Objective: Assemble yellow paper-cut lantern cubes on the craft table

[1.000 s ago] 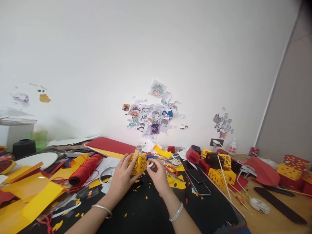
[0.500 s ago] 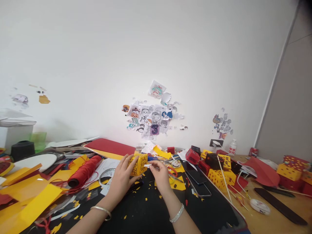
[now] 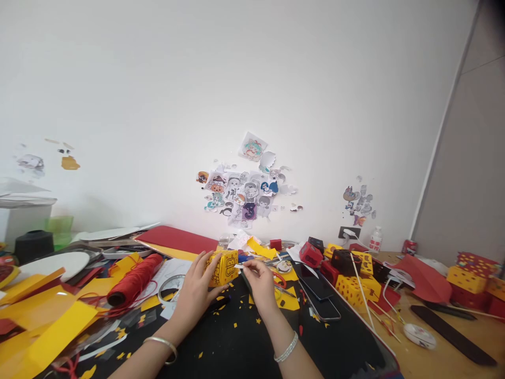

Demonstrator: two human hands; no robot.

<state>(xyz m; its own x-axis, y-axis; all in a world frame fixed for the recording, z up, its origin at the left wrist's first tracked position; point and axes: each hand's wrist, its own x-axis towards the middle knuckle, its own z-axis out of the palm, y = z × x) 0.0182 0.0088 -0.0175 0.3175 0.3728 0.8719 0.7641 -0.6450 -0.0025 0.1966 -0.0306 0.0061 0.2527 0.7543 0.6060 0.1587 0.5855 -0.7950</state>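
Observation:
My left hand (image 3: 198,284) is wrapped over the left side of a yellow paper box (image 3: 226,268) with black line patterns on its faces, holding it just above the black mat (image 3: 221,342). At the box's right side, my right hand (image 3: 259,283) pinches a small white strip (image 3: 239,266) between thumb and fingertips. The strip's left end reaches the box; whether it is stuck to it I cannot tell. Behind the hands lies something blue (image 3: 246,258), partly hidden. A dark pen-like stick (image 3: 221,302) rests on the mat below the left hand.
A red thread spool (image 3: 134,281), a tape roll (image 3: 170,288) and yellow paper sheets (image 3: 59,337) lie to the left. On the right are phones (image 3: 321,300), yellow cut-out boxes (image 3: 357,288) and a white mouse (image 3: 419,336). Yellow scraps dot the mat.
The view has shifted very slightly. Both hands keep the same grips, and the box and white strip have hardly moved relative to each other.

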